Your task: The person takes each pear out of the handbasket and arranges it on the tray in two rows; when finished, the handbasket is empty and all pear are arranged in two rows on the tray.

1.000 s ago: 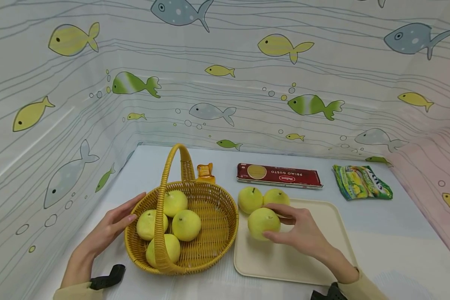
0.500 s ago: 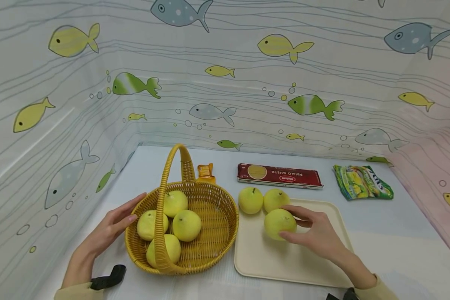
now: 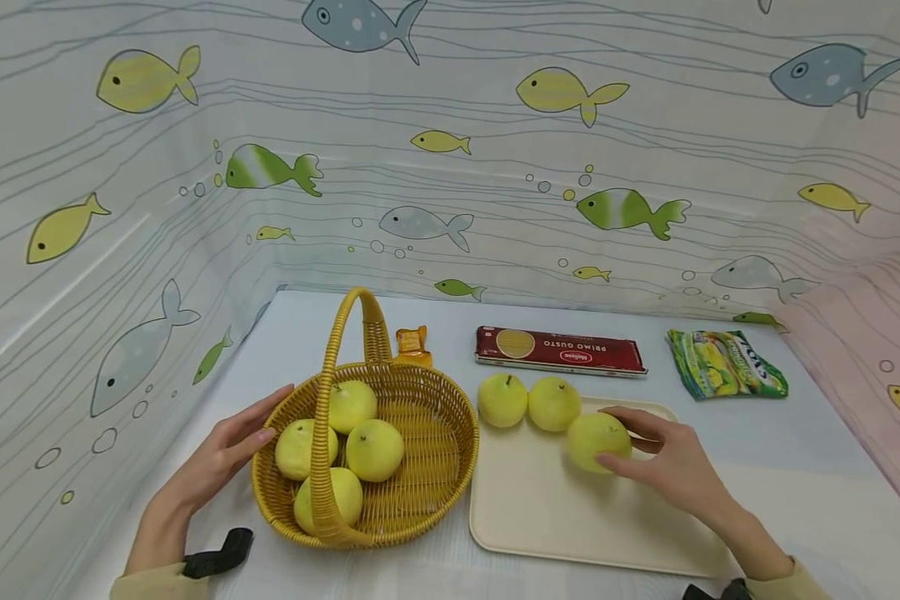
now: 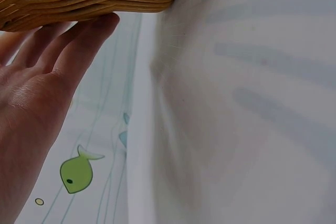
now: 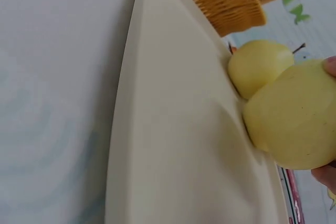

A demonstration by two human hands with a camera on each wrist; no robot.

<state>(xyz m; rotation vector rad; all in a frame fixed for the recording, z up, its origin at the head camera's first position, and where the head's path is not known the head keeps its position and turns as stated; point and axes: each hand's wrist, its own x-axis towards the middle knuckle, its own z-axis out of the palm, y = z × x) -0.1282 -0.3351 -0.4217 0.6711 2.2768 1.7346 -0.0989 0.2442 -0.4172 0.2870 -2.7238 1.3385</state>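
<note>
In the head view my right hand [image 3: 671,462] pinches a round yellow pear [image 3: 591,443] between thumb and fingers, over the right part of the cream tray [image 3: 540,517]. The right wrist view shows this pear [image 5: 299,116] large, with a shadow on the tray below. Two more pears [image 3: 502,400] sit side by side at the tray's back left corner. My left hand [image 3: 221,454] rests against the left side of a yellow wicker basket [image 3: 427,450], fingers extended along its wall [image 4: 89,3]. Several pears [image 3: 375,450] lie in the basket's left half, partly behind its tall handle.
Behind the tray lies a dark red biscuit pack [image 3: 562,350]. A green and yellow packet [image 3: 727,364] is at the back right. A small orange packet [image 3: 414,344] lies just behind the basket. Fish-patterned sheeting [image 3: 495,183] encloses the white table.
My right hand has carried the held pear rightward across the tray, away from the basket. The left hand and the basket stay in place.
</note>
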